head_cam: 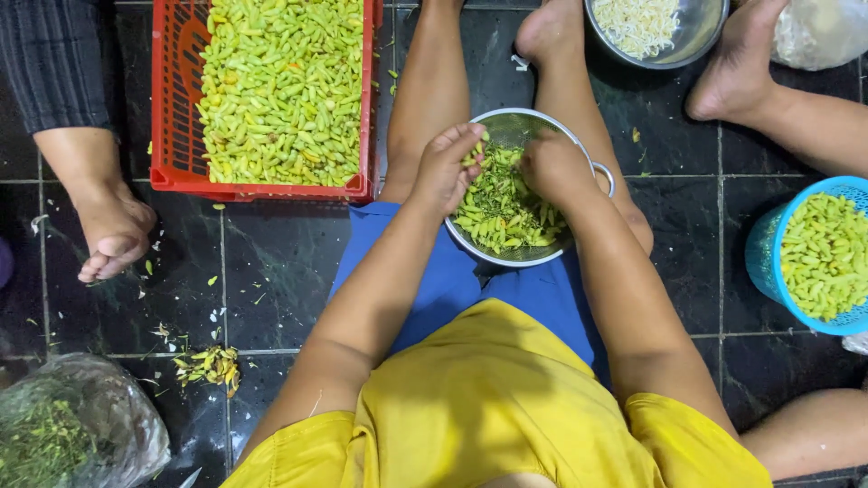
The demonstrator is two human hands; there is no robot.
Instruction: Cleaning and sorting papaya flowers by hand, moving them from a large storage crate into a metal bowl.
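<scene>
I'm seeing both hands working over the steel bowl (579, 145) sitting in the lap, centre of scene. My left hand (445, 167) is curling shut, pinching a green chili (472, 155) at the bowl's left rim. My right hand (553, 167) is closing over the bowl, grip contents I can't tell. Red crate (167, 108) of chilies sitting far left, blue basket (764, 262) right.

A red crate (167, 108) of green chillies sits beside a blue basket (764, 262) (also full), with a plastic bag (117, 425) nearby.
</scene>
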